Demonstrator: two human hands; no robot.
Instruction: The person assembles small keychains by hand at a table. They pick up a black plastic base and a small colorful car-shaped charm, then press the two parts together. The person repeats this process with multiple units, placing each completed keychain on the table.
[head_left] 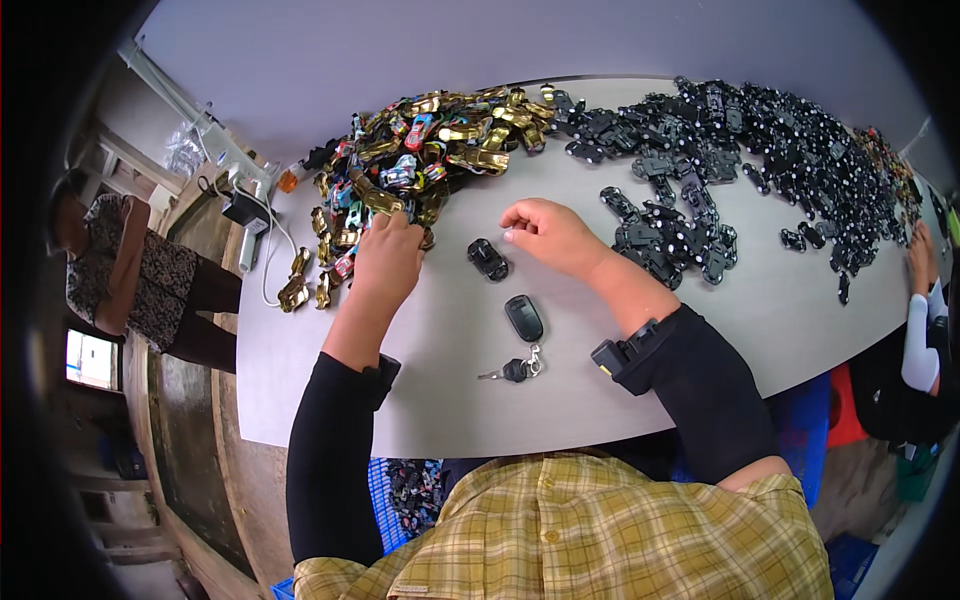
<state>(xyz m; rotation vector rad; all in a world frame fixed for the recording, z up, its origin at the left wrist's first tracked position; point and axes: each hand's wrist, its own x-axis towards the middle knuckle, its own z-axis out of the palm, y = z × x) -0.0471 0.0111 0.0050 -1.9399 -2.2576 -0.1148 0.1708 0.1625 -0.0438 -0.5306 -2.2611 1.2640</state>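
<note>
My left hand (388, 252) reaches to the near edge of a heap of toy car bodies (480, 132), many gold, some red, blue or white. Its fingers are bent and closed at a gold car body (376, 196); the fingertips are partly hidden. My right hand (552, 236) hovers over the table, fingers curled, thumb slightly apart, nothing visible between them. Between the hands a black toy car chassis (488, 259) lies on the table. Nearer to me are a black key fob (523, 318) and a key (514, 370) on a metal clip.
A large pile of black toy car chassis (790, 150) spreads over the right and back of the table (440, 400). A power strip with cables (245, 215) is at the left edge. One person (150, 260) stands at left; another person's hand (921, 258) is at far right.
</note>
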